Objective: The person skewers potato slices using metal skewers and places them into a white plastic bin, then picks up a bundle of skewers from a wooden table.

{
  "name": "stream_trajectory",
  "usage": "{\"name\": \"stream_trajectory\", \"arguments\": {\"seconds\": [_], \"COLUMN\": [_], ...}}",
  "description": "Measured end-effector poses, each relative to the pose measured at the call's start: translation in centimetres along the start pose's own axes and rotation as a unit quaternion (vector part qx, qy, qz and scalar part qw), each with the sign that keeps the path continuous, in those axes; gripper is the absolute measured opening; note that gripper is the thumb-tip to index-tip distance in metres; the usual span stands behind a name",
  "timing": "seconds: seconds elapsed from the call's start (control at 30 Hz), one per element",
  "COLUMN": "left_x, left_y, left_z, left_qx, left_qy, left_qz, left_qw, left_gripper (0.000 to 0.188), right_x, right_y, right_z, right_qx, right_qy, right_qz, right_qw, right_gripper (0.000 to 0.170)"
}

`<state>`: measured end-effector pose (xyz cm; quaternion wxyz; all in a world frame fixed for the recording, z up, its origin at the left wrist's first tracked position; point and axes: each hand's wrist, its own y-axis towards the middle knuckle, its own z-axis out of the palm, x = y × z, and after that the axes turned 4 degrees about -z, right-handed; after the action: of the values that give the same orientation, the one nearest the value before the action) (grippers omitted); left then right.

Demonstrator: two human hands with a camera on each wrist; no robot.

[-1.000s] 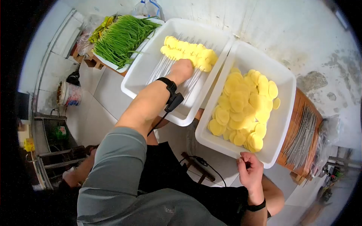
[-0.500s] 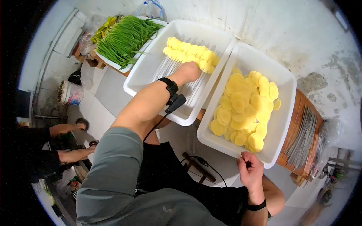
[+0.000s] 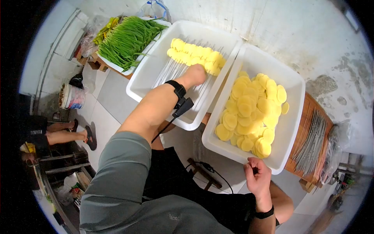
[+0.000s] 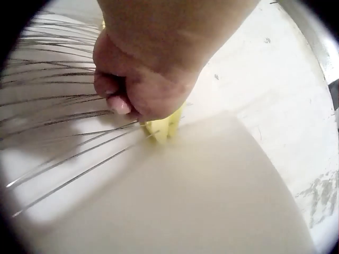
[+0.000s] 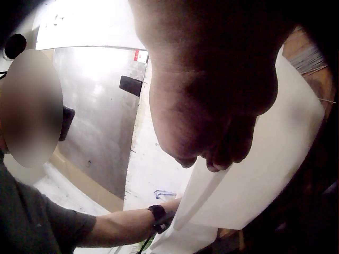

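In the head view my left hand, fingers curled in, is at a row of potato skewers in the left white tub. Thin yellow slices are threaded near one end; bare metal rods stick out past the hand in the left wrist view. That hand grips at the slices; its fingers mostly hide what they hold. My right hand is loosely curled, nothing visible in it, at the near rim of the right white tub. Loose potato slices are heaped in that tub.
Green stalks fill a tray at the upper left. Bare skewers lie on a brown board at the right, beside the wall. A bucket stands on the floor, and another person's legs show at the left.
My left hand has shifted slightly right along the row of potato skewers, then stayed there. The right hand keeps its place. Another person's legs have changed position at the left.
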<state>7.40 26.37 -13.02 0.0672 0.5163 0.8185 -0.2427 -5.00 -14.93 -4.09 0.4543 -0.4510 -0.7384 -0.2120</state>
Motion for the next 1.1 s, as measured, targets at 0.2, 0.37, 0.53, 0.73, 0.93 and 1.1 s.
{"name": "stream_trajectory", "arguments": {"seconds": [0.2,0.37,0.53,0.73,0.93,1.1], "left_x": [0.0,1.3,1.3,1.2,0.1,-0.7], "left_y": [-0.3,0.4,0.8,0.9,1.0,0.7], "left_z": [0.0,1.7,2.3,2.1,0.8,0.4], "left_qx": [-0.070,-0.092,-0.111,-0.149,-0.085,-0.053], "left_qy": [-0.010,-0.048,-0.052,-0.093,-0.126,-0.197], "left_qz": [0.008,0.011,0.013,0.048,-0.029,-0.088], "left_qw": [0.997,0.995,0.992,0.983,0.988,0.975], "left_gripper": [0.034,0.034,0.029,0.023,0.027,0.031], "right_x": [0.1,0.1,-0.3,0.0,0.0,0.0], "right_y": [0.0,0.0,0.0,0.1,0.1,0.0], "right_z": [0.1,0.2,0.3,0.2,0.2,0.2], "right_qx": [0.001,-0.002,-0.009,-0.004,-0.006,-0.001], "right_qy": [0.009,0.008,0.007,0.006,0.001,0.015], "right_qz": [0.015,0.003,-0.007,0.002,-0.002,0.015], "right_qw": [1.000,1.000,1.000,1.000,1.000,1.000], "right_gripper": [0.018,0.018,0.017,0.017,0.018,0.018]}}
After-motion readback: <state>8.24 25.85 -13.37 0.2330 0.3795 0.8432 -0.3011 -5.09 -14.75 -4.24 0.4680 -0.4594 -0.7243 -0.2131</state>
